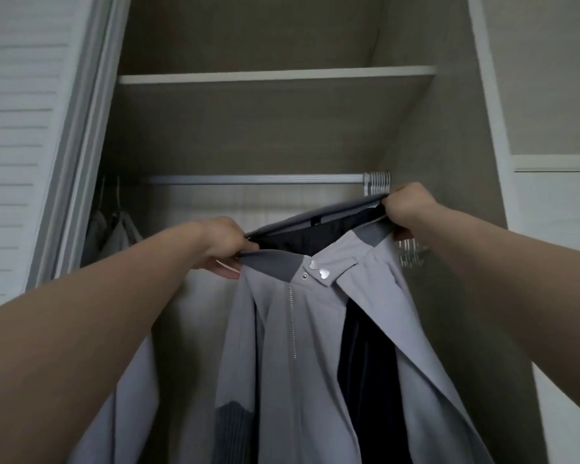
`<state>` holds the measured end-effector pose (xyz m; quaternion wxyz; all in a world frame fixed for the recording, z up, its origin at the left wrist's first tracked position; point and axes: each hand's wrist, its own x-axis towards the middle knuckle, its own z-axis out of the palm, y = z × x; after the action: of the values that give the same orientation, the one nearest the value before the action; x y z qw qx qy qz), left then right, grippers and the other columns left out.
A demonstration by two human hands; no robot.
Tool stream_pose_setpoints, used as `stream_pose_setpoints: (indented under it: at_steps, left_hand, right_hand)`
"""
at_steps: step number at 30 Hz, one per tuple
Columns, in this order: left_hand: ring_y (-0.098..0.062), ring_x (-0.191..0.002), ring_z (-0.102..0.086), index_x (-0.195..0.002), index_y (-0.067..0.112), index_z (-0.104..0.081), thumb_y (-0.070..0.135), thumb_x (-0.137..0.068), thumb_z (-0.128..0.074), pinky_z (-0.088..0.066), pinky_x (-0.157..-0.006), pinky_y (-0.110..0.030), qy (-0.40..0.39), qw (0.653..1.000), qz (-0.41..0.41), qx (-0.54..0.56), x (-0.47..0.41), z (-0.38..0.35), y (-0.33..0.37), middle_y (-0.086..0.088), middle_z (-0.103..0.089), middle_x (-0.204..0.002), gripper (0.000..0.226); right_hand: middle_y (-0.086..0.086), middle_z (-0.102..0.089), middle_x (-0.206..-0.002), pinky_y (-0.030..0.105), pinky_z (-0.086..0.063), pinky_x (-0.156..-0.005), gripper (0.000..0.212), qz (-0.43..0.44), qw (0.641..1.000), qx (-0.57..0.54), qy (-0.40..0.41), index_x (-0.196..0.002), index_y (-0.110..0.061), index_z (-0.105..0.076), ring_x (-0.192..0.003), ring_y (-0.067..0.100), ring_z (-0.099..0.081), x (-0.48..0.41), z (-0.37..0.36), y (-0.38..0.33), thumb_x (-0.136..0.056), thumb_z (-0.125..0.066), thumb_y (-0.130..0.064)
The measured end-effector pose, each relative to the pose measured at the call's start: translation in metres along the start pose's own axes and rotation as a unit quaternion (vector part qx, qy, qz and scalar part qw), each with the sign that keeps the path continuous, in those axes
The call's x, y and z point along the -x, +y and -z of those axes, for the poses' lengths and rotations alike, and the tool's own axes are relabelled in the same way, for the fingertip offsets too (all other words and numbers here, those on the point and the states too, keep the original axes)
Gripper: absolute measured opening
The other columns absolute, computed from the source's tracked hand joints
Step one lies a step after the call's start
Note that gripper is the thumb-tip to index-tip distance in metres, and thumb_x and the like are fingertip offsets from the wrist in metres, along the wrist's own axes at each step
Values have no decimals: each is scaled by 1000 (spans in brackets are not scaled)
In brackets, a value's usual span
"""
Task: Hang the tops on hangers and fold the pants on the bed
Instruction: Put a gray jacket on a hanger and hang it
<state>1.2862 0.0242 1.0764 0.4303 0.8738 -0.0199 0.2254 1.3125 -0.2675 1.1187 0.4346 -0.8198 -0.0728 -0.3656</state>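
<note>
Grey garment [315, 329], smooth, dark-lined, hangs pinched by fingers of left hand [222, 243] and right hand [407, 209].

Light grey jacket [315, 346] held up by its collar.
It hangs unzipped, showing dark lining, darker grey collar panels and two heart-shaped snaps [318, 268]; white hangers [378, 183] bunch at the rail's [248, 179] right end.

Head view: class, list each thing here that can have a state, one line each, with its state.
grey garment: held up by its top edge, opening spread, not on a hanger.
left hand: grips the top edge.
right hand: grips the top edge's other end.
white hangers: bare, bunched at the right end of the rail.
hung clothes: hanging at the rail's left end.
louvred door: open.
</note>
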Motion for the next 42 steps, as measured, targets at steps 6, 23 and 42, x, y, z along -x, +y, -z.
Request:
stream_pose_setpoints:
  at_steps: [6, 23, 42]
  left_hand:
    - [-34, -79, -62, -76, 8, -56, 24, -104, -55, -42, -65, -32, 165, 979, -115, 7, -47, -30, 30, -17, -59, -75, 32]
    - [-34, -84, -57, -64, 14, -48, 29, -98, -61, -40, -71, -33, 239, 942, -150, -182, -95, -50, 45, -15, -61, -80, 39]
    - [-38, -99, -63, -68, 13, -53, 29, -98, -61, -38, -72, -31, 241, 940, -127, -205, -57, -26, 32, -15, -62, -88, 35]
  right_hand:
    - [27, -69, -64, 47, -63, -60, 31, -45, 987, 118, -104, -81, 11, -65, -59, 37, -72, -15, -25, 10, -98, -42, -3]
    - [14, -51, -137, 34, -38, -92, 41, 175, 775, 580, 182, -138, -12, -52, -121, 33, -51, -101, -68, 52, -103, -32, -9]
    - [23, -62, -128, 42, -51, -94, 32, 86, 955, 263, 107, -123, 0, -61, -116, 40, -62, -112, -33, 32, -94, -51, -6]
